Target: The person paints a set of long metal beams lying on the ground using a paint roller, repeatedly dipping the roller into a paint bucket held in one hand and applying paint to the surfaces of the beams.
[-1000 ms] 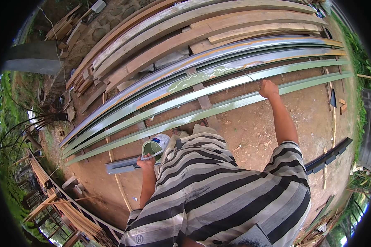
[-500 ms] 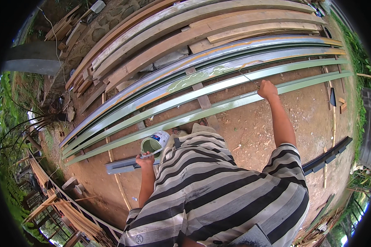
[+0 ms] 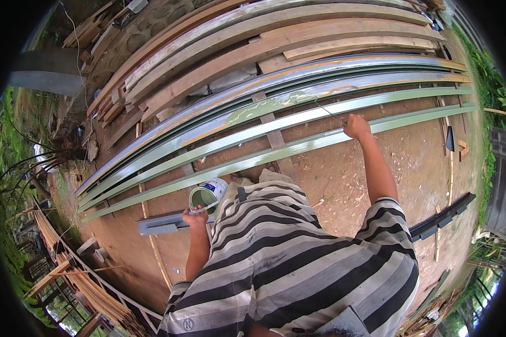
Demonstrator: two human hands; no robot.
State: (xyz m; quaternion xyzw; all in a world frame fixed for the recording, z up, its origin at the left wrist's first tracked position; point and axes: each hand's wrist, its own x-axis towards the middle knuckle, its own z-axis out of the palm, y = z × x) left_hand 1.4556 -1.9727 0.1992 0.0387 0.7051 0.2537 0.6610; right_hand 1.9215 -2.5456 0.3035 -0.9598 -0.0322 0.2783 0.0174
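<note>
My left hand (image 3: 195, 215) is closed at the near rim of a paint bucket (image 3: 207, 195), which is tilted so its pale green inside shows. My right hand (image 3: 357, 127) is closed round the grip of a paint roller (image 3: 330, 112), its thin metal rod reaching away to the left. The roller's head is hard to make out against the wet paint. Under it lies a grey metal beam (image 3: 371, 80), partly coated in patchy pale green with an orange-brown streak. Two green-coated beams (image 3: 320, 139) lie nearer me, across short wooden supports (image 3: 274, 138).
Long wooden planks (image 3: 219, 66) are stacked beyond the beams. A dark metal piece (image 3: 444, 216) lies at the right, and a grey one (image 3: 160, 223) beside the bucket. More timber (image 3: 104, 295) lies at lower left. The ground is bare earth with scattered chips.
My right hand has moved slightly left and nearer me, and the roller's rod has shifted left along the grey beam. My left hand still holds the bucket. The view has shifted slightly.
</note>
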